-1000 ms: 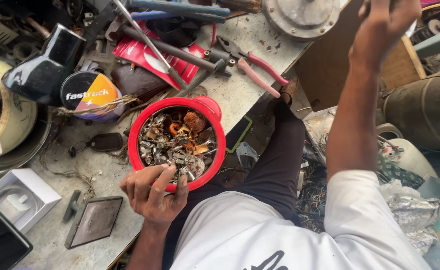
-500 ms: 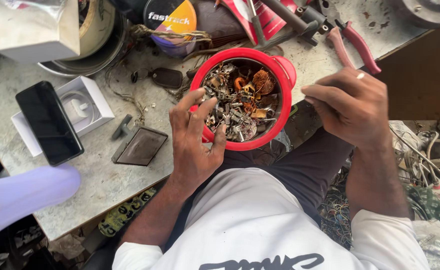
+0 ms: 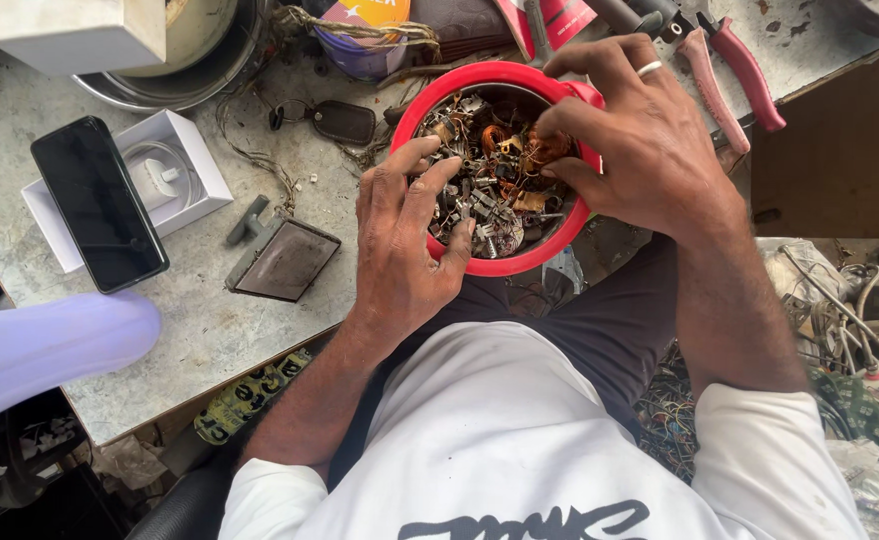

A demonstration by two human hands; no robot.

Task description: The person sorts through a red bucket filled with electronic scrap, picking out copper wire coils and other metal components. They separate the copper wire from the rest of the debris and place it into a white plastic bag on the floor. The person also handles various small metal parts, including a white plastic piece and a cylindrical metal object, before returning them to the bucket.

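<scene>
Sitting at the upper centre of the frame, half over the edge of the worn grey worktable (image 3: 210, 330), is a red plastic bowl (image 3: 500, 262) heaped with small metal scraps and copper coils (image 3: 490, 190); the left hand (image 3: 405, 235) lies across its near rim with fingers spread and loosely curled, fingertips resting on the scraps and thumb hooked toward the rim, not clamped on any one piece; the right hand (image 3: 640, 150), a ring on one finger, reaches in from the far rim with thumb and fingers pinched together among the coppery coils, though whether a piece is actually between them I cannot tell; the load looks dense and heavy for so thin a bowl, the pieces hard, jagged and loose, likely to shift and snag skin or tangle by their wires, so the bowl seems best held by its rim with support beneath, and single bits picked by their flat sides; on the table, a black phone (image 3: 100, 205) lies slanted over an open white box (image 3: 160, 180) at upper left, a small dark tray (image 3: 285, 260) sits just left of the bowl, a key fob (image 3: 340, 122) lies above that, and red-handled pliers (image 3: 735, 65) rest at upper right; a pale lilac object (image 3: 50, 345) juts in at lower left; tangled wires (image 3: 680, 420) crowd the floor at lower right.
</scene>
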